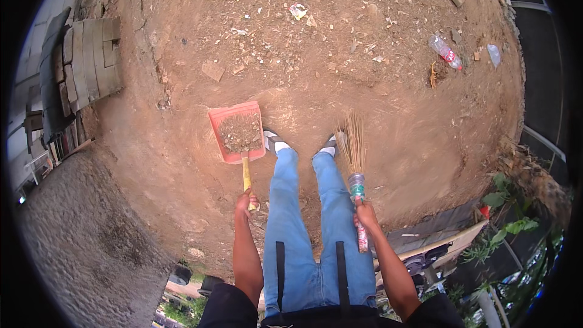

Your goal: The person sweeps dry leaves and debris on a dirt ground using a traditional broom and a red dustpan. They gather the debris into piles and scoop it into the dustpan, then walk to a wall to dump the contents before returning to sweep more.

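My left hand (pixel 246 202) grips the yellow handle of a red plastic dustpan (pixel 263 146). Soil, dry bits and small debris (pixel 240 133) lie heaped in the pan, which is beside my left shoe (pixel 272 140). In my right hand (pixel 365 213) is a stick broom (pixel 355 146) of thin stiff bristles. Its handle is wrapped in cut plastic bottle pieces and a printed wrapper. The bristles point away from me and partly cover my right shoe (pixel 331 145). Whether their tips touch the ground I cannot tell.
Leaves, stones and paper scraps (pixel 298 11) litter the dirt ground (pixel 182 100) ahead. A plastic bottle (pixel 445 51) with a red label lies at the right, near a clear plastic piece (pixel 493 55). Stacked blocks (pixel 91 59) stand at left, a rough grey surface (pixel 100 237) below them. Plants (pixel 510 225) grow at right.
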The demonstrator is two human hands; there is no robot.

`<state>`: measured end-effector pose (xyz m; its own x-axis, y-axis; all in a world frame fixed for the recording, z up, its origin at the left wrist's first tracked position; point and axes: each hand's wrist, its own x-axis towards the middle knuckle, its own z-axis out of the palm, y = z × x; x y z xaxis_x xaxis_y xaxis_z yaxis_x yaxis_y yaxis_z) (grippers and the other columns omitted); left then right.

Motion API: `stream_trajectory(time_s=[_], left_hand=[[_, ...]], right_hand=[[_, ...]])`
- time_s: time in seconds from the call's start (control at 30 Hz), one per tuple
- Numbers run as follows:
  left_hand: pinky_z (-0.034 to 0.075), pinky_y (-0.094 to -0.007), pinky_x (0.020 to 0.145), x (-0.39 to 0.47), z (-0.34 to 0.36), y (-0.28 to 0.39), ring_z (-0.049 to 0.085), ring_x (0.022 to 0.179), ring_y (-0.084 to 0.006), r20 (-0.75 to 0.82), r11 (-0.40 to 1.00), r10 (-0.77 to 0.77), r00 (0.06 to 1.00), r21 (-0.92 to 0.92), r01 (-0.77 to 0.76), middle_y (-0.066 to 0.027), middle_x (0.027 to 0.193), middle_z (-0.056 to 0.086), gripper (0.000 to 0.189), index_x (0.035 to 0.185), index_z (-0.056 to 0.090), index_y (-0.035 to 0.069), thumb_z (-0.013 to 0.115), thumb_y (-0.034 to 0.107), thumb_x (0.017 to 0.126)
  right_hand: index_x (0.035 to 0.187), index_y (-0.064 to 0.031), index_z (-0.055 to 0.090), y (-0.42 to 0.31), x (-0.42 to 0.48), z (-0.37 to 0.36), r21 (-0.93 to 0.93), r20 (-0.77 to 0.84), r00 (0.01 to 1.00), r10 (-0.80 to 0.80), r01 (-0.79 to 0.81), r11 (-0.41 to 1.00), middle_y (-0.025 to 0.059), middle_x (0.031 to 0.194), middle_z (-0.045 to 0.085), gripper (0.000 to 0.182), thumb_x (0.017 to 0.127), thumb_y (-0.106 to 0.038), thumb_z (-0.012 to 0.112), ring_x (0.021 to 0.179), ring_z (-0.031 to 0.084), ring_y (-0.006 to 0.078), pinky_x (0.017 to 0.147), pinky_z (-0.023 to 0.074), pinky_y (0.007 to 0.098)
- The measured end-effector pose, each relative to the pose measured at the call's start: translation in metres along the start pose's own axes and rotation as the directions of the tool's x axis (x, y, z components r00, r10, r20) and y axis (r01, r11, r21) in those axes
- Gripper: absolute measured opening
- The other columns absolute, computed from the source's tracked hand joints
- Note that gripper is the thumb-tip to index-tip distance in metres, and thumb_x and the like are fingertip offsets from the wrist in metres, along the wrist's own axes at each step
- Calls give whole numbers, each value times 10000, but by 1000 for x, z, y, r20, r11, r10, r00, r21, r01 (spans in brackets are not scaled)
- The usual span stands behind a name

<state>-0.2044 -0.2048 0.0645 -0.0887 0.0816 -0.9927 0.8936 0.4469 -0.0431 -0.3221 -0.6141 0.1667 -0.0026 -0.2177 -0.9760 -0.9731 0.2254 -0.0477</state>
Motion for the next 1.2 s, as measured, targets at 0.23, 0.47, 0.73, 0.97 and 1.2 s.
stream_trajectory(time_s=[0.23, 0.47, 0.73, 0.97, 1.2], left_hand=[[316, -185, 399, 11, -38, 35, 341, 467, -50, 98, 998, -66, 993, -6, 67, 42, 633, 365, 218, 971, 449, 96, 511, 304, 999], [323, -196, 399, 16, -32, 77, 361, 472, -59, 102, 998, -53, 993, -12, 54, 19, 640, 385, 205, 1011, 433, 98, 524, 281, 993], [338, -203, 377, 9, 17, 113, 362, 449, -57, 83, 998, -23, 996, 60, 18, 20, 625, 374, 155, 1064, 387, 81, 465, 200, 999], [384, -281, 381, 34, 50, 159, 428, 445, -114, 129, 984, 6, 992, 178, -29, -34, 584, 438, 87, 892, 455, 9, 487, 89, 909], [383, -288, 373, 43, 114, 207, 441, 438, -139, 182, 892, 62, 981, 431, -137, -73, 589, 452, 104, 946, 429, -21, 458, 71, 907]], right_hand=[[853, -6, 436, -128, -6, 189, 473, 193, 976, -101, -3, 881, 85, 585, 476, 388, 999, -365, 458, 421, 467, 160, 373, 417, 301], [865, -43, 423, -194, -39, 262, 579, 334, 936, -110, -111, 808, 21, 591, 422, 398, 983, -419, 482, 420, 406, 92, 361, 361, 259], [891, -82, 463, -171, -108, 172, 477, 293, 954, -66, -86, 875, -24, 551, 365, 338, 990, -405, 485, 409, 325, 55, 350, 255, 213], [863, -105, 458, -185, -170, 96, 285, 17, 988, -155, 143, 948, -18, 502, 369, 337, 1003, -411, 453, 371, 333, 68, 326, 256, 221], [814, -93, 442, -239, -163, 56, -30, -194, 924, -328, 328, 944, -16, 506, 391, 403, 999, -451, 450, 378, 390, 77, 335, 317, 252]])
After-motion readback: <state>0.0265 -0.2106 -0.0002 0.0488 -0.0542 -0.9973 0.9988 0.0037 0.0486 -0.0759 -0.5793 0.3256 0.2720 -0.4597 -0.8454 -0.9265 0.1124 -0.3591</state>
